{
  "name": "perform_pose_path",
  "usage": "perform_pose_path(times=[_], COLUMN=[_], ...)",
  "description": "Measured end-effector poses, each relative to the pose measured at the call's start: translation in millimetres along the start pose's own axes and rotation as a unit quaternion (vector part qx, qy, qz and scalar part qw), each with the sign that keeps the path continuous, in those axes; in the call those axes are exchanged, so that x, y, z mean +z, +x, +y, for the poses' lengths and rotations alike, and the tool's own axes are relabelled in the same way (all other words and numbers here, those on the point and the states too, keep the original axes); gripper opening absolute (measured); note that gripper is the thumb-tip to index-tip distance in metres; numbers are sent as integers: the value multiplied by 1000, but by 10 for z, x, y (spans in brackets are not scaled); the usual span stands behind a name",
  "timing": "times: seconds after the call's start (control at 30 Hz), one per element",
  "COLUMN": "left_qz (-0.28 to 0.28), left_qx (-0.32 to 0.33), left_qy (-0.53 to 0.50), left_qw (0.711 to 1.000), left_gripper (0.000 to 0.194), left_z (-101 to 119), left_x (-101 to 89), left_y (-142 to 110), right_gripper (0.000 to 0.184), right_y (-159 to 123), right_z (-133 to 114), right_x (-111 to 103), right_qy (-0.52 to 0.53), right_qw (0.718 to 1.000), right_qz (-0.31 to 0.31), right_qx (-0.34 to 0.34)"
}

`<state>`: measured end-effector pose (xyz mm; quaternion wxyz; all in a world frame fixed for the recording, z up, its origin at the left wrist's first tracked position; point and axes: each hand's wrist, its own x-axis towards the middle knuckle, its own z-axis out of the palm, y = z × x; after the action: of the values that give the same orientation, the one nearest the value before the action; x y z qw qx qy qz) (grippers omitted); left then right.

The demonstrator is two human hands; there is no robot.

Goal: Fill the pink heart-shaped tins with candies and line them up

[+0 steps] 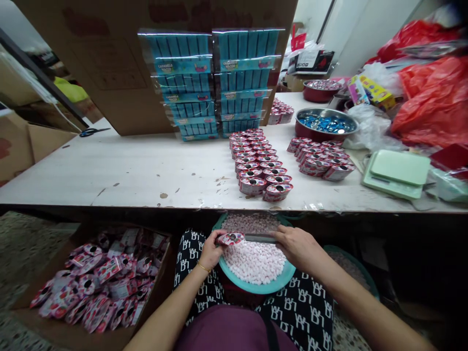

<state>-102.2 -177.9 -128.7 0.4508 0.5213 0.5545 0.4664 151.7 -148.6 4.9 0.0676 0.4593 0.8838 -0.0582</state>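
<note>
A teal bowl (278, 282) full of small pink and white candies (254, 263) rests on my lap below the table edge. My left hand (210, 251) holds a small red and pink candy container (229, 238) over the bowl. My right hand (296, 246) grips a flat dark tool (259, 238) whose tip meets the container's mouth. On the table, filled red containers stand in two rows (258, 163), with another group (321, 158) to their right.
A cardboard box (22, 312) on the floor at my left holds several empty red containers. Stacked blue candy packs (212, 83) lean against a big carton. A metal bowl (325, 124), a green scale (398, 173), red bags (435, 97) and scissors (93, 131) are on the table.
</note>
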Motion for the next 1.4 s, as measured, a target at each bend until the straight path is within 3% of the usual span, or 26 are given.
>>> perform_pose_path(times=[0.13,0.27,0.37,0.43,0.53,0.63,0.7,0.8,0.97,1.07,1.17,1.3,1.4], left_qz=[-23,23,31,36,47,57,63,93,171,206,243,233,230], left_qx=[57,-19,-77,-101,-115,-118,-128,-144,-180,-197,-200,-202,-205], left_qy=[68,12,-75,-118,-157,-168,-165,-159,-146,-142,-152,-152,-155], left_qw=[996,999,994,987,980,977,976,972,958,948,937,939,939], left_gripper=[32,27,33,36,38,39,40,41,48,51,54,52,52], left_z=[67,156,262,345,458,529,545,518,383,306,305,421,469], left_x=[-199,-311,-285,-229,-133,-76,-78,-139,-318,-395,-424,-436,-447], left_y=[-49,-22,-1,-9,-39,-68,-82,-108,-212,-273,-270,-169,-86], right_gripper=[23,23,21,26,37,47,50,52,54,53,54,59,61], right_y=[-148,-188,-142,-70,136,440,634,809,805,875,1116,1433,1478], right_z=[80,69,123,217,420,637,755,856,895,964,1094,1239,1280], right_x=[421,996,1150,1017,572,160,38,70,150,-3,-183,-208,-134], right_qy=[33,96,144,142,101,41,15,5,5,11,19,17,18], right_qw=[998,994,989,982,962,952,955,964,969,969,969,978,982], right_qz=[-32,-36,26,116,251,302,294,265,246,246,245,206,184], right_qx=[43,42,31,33,34,39,37,30,27,12,14,29,26])
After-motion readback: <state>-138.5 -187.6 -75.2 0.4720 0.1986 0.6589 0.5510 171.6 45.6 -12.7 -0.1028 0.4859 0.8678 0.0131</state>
